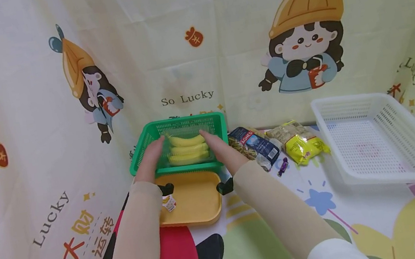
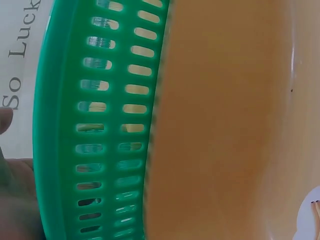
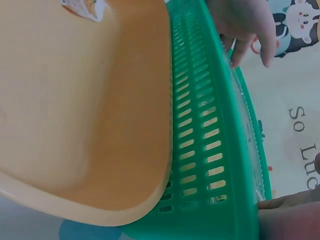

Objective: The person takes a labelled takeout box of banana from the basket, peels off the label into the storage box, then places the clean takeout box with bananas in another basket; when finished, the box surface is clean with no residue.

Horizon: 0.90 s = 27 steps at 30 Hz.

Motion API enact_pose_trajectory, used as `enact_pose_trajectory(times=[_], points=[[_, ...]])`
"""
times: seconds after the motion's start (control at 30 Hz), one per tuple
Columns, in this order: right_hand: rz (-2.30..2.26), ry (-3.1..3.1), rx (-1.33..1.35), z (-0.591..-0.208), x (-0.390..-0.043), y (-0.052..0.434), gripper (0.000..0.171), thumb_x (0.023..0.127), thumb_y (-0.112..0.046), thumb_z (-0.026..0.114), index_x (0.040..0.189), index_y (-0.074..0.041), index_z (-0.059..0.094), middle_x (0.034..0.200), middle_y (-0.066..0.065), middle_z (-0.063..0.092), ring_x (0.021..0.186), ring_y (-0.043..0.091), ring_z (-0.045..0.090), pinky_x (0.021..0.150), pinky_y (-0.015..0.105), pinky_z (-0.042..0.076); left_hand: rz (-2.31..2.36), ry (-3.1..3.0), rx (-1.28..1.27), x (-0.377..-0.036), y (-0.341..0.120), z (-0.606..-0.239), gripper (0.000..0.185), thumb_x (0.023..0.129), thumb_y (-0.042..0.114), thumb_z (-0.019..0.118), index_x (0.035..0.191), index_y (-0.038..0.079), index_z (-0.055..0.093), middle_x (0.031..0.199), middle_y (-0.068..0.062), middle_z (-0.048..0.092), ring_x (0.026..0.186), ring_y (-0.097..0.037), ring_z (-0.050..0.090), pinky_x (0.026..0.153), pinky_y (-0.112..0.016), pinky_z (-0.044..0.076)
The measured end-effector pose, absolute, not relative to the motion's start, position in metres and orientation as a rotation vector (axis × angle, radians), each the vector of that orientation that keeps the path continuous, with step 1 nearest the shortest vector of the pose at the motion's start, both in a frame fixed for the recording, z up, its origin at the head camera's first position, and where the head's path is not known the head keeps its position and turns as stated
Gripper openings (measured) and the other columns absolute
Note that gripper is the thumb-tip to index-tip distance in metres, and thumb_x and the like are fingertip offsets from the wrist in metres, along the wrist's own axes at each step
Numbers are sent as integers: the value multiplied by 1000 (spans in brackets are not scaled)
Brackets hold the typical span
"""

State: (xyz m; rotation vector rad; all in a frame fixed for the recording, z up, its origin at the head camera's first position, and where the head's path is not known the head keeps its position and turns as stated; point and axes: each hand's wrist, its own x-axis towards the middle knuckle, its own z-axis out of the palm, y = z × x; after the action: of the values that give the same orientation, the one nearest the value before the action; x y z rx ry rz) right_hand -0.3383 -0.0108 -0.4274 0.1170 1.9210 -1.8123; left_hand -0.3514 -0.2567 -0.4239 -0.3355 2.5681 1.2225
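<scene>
A clear plastic pack of bananas [image 1: 188, 149] is in the green basket [image 1: 181, 168]. My left hand [image 1: 151, 158] is at the pack's left side and my right hand [image 1: 221, 149] at its right side, both reaching over the basket's front rim. In the right wrist view the left hand [image 3: 245, 25] has loosely extended fingers pointing down at the basket. Part of the right hand [image 3: 292, 215] shows at the lower right corner, its thumb apart from a fingertip. How firmly either hand touches the pack cannot be told.
A shallow yellow-orange tray [image 1: 193, 198] with a banana sticker lies before the basket. To the right are a blue AGNESI pasta bag [image 1: 254, 142], a yellow-labelled bag [image 1: 301, 144], a small purple-wrapped candy [image 1: 283, 166] and a white basket [image 1: 372, 183]. A printed curtain [image 1: 232, 54] hangs behind.
</scene>
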Motion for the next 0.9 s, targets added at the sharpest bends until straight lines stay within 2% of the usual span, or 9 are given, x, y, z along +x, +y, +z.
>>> enact_pose_trajectory(times=[0.1, 0.23, 0.33, 0.43, 0.53, 0.7, 0.9], points=[[-1769, 2008, 136, -428, -337, -12, 74, 100, -62, 36, 159, -20, 21, 168, 6, 11, 154, 31, 11, 124, 54, 15, 1196, 2598, -343, -350, -256, -427, 82, 100, 64, 24, 160, 11, 7, 167, -14, 6, 153, -38, 9, 123, -56, 16], [-1733, 2167, 131, -427, -335, -8, 75, 101, -59, 36, 159, -14, 21, 167, 7, 13, 154, 29, 11, 124, 51, 17, 1172, 2647, -320, -351, -255, -430, 81, 101, 62, 27, 160, 12, 3, 168, -13, 2, 153, -38, 5, 123, -57, 14], [-1763, 2250, 62, -423, -331, 3, 72, 101, -57, 37, 158, -15, 24, 167, 5, 16, 155, 27, 10, 125, 50, 16, 1135, 2734, -238, -352, -252, -425, 77, 102, 58, 29, 160, 13, 5, 167, -13, 6, 153, -37, 7, 123, -56, 14], [-1760, 2348, -42, -418, -324, 21, 67, 101, -58, 36, 156, -19, 31, 164, 3, 26, 153, 27, 18, 124, 49, 20, 1081, 2847, -90, -349, -241, -413, 73, 104, 52, 33, 160, 11, 13, 166, -16, 11, 153, -38, 11, 123, -56, 15], [-1706, 2462, -124, -411, -314, 43, 65, 101, -60, 35, 154, -23, 36, 161, 1, 33, 151, 27, 24, 123, 49, 23, 974, 2945, 87, -338, -224, -397, 70, 104, 49, 36, 159, 10, 19, 166, -18, 12, 153, -39, 8, 123, -58, 13], [-1509, 2642, -308, -399, -294, 78, 60, 103, -57, 33, 155, -27, 35, 161, 2, 34, 150, 27, 27, 121, 51, 26, 748, 3089, 309, -312, -196, -382, 68, 103, 48, 40, 159, 13, 21, 166, -18, 10, 152, -44, 4, 120, -66, 9], [-1296, 2798, -478, -398, -271, 118, 63, 104, -55, 32, 157, -20, 30, 165, 6, 24, 152, 31, 22, 121, 55, 22, 465, 3218, 441, -283, -171, -376, 70, 101, 54, 43, 158, 18, 24, 166, -16, 14, 150, -48, 9, 118, -69, 10]])
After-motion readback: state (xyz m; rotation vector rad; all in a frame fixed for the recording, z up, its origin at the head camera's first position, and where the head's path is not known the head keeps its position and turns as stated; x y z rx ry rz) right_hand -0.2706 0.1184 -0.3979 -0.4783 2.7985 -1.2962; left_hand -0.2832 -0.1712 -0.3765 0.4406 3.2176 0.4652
